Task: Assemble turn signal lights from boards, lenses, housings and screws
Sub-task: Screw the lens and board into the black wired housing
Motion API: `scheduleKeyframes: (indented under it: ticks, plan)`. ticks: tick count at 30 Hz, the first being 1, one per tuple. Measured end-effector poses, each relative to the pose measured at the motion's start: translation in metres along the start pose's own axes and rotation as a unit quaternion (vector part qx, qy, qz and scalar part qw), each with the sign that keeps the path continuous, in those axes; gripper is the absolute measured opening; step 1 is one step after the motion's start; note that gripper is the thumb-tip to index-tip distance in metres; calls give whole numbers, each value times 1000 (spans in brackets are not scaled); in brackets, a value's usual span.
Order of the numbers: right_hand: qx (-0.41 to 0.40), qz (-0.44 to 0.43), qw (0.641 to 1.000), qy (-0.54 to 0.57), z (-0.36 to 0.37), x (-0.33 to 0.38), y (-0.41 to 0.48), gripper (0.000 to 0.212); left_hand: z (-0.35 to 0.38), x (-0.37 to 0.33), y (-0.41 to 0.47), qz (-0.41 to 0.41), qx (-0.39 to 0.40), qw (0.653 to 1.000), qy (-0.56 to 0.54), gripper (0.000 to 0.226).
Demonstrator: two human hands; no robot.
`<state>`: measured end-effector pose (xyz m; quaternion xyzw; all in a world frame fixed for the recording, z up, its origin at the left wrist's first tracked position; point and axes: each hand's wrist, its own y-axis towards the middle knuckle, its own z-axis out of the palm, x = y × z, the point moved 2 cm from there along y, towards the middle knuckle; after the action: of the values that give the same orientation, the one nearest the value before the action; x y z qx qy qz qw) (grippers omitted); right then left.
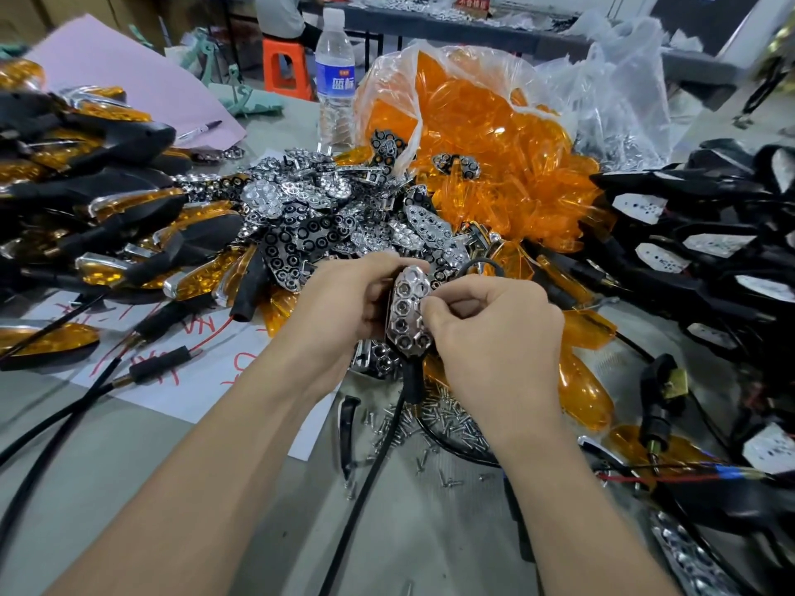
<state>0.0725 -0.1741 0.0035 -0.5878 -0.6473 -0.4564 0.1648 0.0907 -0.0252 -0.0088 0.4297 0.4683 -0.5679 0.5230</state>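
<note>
My left hand grips a turn signal housing with a chrome honeycomb reflector seated in it. A black stalk and cable hang down from it toward me. My right hand curls over the reflector's right edge, thumb and fingertips pinching at it. Behind my hands lies a heap of chrome reflectors. A clear bag of orange lenses spills open beyond that. Loose screws are scattered on the table under my wrists.
Finished orange-and-black lights are stacked at the left. Black housings with white boards pile up at the right. A water bottle stands at the back. White paper with red writing lies under cables. A person sits on an orange stool.
</note>
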Motion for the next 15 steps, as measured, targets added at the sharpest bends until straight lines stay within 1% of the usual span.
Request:
scheduleKeyframes:
  ticks: [1,3,5,7,10,13,15]
  plan:
    - [-7,4,1000,4,1,0,-1,14,0,-1,-1,2,6,1000,4,29]
    - [-19,7,1000,12,2,0,-1,7,-1,-2,-2,19,4,999,35,21]
    - [-19,5,1000,19,2,0,0,10,-2,-1,-1,40,-8,997,65,28]
    - [-9,4,1000,24,2,-1,0,13,-1,0,-1,52,-6,997,55,31]
    - [9,8,999,41,3,-2,0,12,0,0,-3,61,-5,998,29,32]
    - [15,9,999,45,1,-1,-2,7,-1,1,-1,56,-43,997,19,36]
    - [27,-7,1000,13,2,2,-6,14,1,1,0,47,-60,997,8,35]
